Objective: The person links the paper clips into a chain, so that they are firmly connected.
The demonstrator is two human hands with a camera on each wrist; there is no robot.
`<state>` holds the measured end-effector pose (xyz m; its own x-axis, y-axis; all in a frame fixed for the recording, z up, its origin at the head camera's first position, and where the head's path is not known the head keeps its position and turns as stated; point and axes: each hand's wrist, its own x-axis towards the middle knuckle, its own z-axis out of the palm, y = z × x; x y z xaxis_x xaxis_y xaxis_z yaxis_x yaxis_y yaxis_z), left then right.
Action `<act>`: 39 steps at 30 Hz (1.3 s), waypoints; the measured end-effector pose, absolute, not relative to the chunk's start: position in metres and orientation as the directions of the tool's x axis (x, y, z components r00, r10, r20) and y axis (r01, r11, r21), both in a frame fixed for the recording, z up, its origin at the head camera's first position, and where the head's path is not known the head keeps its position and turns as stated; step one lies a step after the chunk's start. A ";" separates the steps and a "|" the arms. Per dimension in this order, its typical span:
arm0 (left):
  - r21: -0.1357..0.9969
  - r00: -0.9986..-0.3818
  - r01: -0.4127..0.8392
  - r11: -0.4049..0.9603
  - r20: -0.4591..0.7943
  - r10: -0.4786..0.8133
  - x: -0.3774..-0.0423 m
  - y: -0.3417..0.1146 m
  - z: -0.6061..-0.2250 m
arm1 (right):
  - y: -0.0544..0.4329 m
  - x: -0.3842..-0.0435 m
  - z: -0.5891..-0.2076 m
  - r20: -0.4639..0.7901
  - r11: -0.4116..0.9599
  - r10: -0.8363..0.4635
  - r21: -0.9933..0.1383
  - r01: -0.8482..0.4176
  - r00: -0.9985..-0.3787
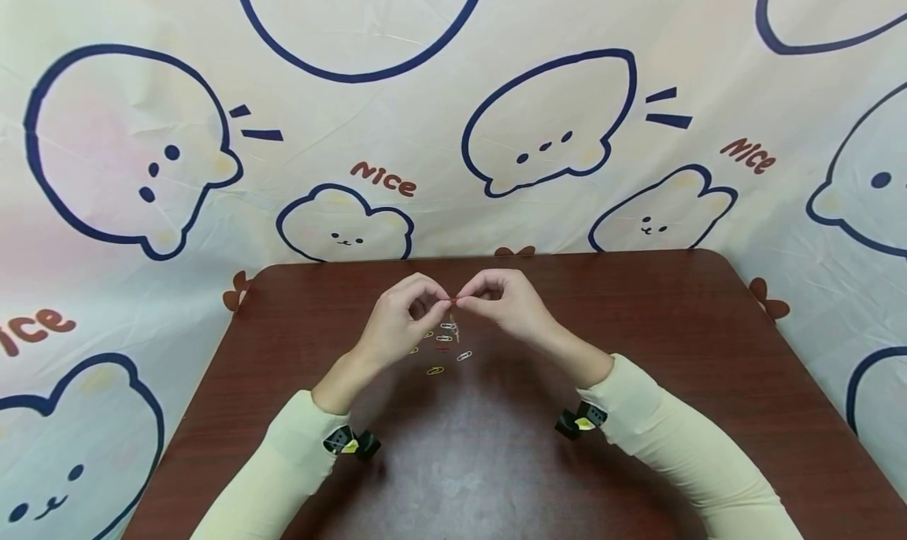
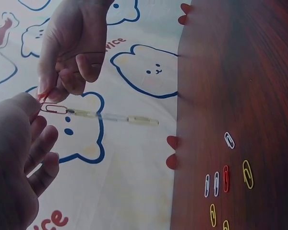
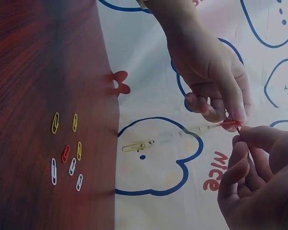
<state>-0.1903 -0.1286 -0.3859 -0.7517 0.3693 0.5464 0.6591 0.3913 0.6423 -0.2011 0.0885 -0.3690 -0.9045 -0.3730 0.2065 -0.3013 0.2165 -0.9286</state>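
My left hand (image 1: 392, 321) and right hand (image 1: 520, 308) meet fingertip to fingertip above the far half of the table. Each pinches red wire between thumb and forefinger, and the fingertips partly cover it. A red paper clip (image 2: 54, 109) shows at the left fingertips. From it hangs a chain of linked paper clips (image 2: 143, 120), blurred along its length, with a yellow paper clip (image 3: 132, 148) at its lower end. The other fingers of both hands are loosely bent.
Loose paper clips lie on the dark brown table (image 1: 453, 461) below the hands: several white ones (image 1: 464, 356), several yellow ones (image 1: 435, 371) and a red one (image 3: 66, 153). A printed cloth (image 1: 439, 123) hangs behind the table and along its sides.
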 end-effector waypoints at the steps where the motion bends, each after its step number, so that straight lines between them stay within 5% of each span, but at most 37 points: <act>1: 0.642 -0.752 0.659 0.392 0.546 0.369 -0.190 -0.129 -0.386 | 0.088 -0.201 -0.369 0.211 0.216 -0.369 -0.928 -0.304 -0.905; 26: 0.635 -0.757 0.653 0.412 0.556 0.342 -0.191 -0.134 -0.390 | 0.093 -0.202 -0.375 0.193 0.198 -0.342 -0.942 -0.271 -0.920; 39: 0.640 -0.755 0.655 0.401 0.559 0.343 -0.191 -0.134 -0.390 | 0.107 -0.217 -0.414 0.099 0.284 -0.371 -0.935 -0.214 -0.923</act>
<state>-0.1911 -0.1338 -0.3902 -0.7553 0.3429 0.5586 0.6554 0.4014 0.6398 -0.2169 0.1068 -0.4138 -0.9235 -0.3708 0.0986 -0.2138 0.2839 -0.9347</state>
